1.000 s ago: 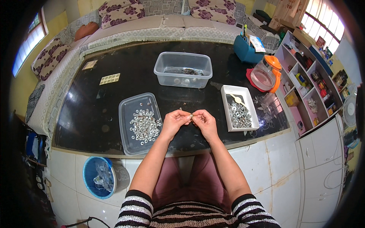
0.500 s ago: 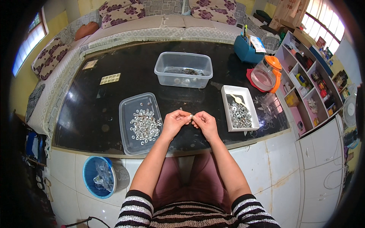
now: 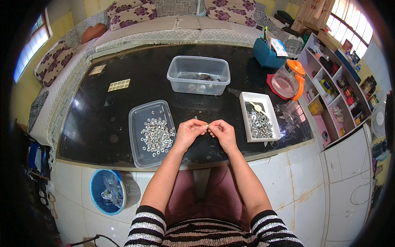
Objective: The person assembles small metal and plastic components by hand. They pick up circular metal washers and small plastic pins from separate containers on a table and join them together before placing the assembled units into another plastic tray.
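My left hand (image 3: pixel 192 132) and my right hand (image 3: pixel 222 132) meet fingertip to fingertip over the near middle of the black table. Both are closed in a pinch on one small metal piece (image 3: pixel 208 126); its exact kind is too small to make out. Left of my hands lies a clear plastic lid (image 3: pixel 138 117) with many small round metal pieces (image 3: pixel 158 137) that look like nuts or washers. To the right is a white box (image 3: pixel 272 110) of small silvery metal parts (image 3: pixel 260 124), with a cream spoon (image 3: pixel 258 108) resting on them.
A clear plastic tub (image 3: pixel 197 87) with small dark pieces inside stands beyond my hands. At the far right are an orange-lidded jug (image 3: pixel 286 82) and a teal container (image 3: pixel 267 55). A blue-rimmed bin (image 3: pixel 95 193) stands on the floor at left, below the table edge.
Almost nothing differs. My fingers have shifted very slightly around the small metal piece; the lid, box and tub are where they were.
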### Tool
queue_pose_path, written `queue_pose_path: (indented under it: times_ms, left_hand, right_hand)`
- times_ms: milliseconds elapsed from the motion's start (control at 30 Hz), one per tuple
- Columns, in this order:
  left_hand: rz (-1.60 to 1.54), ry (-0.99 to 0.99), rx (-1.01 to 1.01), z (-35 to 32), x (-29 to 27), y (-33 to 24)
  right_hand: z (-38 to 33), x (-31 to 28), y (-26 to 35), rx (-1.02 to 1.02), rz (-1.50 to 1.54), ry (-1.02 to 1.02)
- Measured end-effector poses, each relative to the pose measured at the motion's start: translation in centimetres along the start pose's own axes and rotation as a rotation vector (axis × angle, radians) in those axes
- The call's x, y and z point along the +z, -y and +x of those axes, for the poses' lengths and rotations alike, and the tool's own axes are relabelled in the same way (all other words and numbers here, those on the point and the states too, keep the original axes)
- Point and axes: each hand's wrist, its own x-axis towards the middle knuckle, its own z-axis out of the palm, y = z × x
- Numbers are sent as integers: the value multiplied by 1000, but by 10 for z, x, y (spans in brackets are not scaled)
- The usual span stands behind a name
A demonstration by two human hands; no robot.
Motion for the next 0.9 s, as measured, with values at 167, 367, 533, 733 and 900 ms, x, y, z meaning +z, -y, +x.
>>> queue_pose_path:
  times_ms: [167,367,533,733,900]
  left_hand:
    - [4,11,9,0,1,0]
    - [-52,-4,-17,0,3,-4]
    - [-56,45,-4,-1,2,-2]
    - [-46,25,-22,-1,6,-8]
    - [-88,0,-55,0,2,-5]
  right_hand:
    - [0,1,1,-14,14,-2]
    - [0,4,-3,-89,-100,-56]
    - [-2,8,0,-160,-396,-60]
    - [-4,8,5,-132,-409,-26]
    - [-5,13,6,-309,-400,-117]
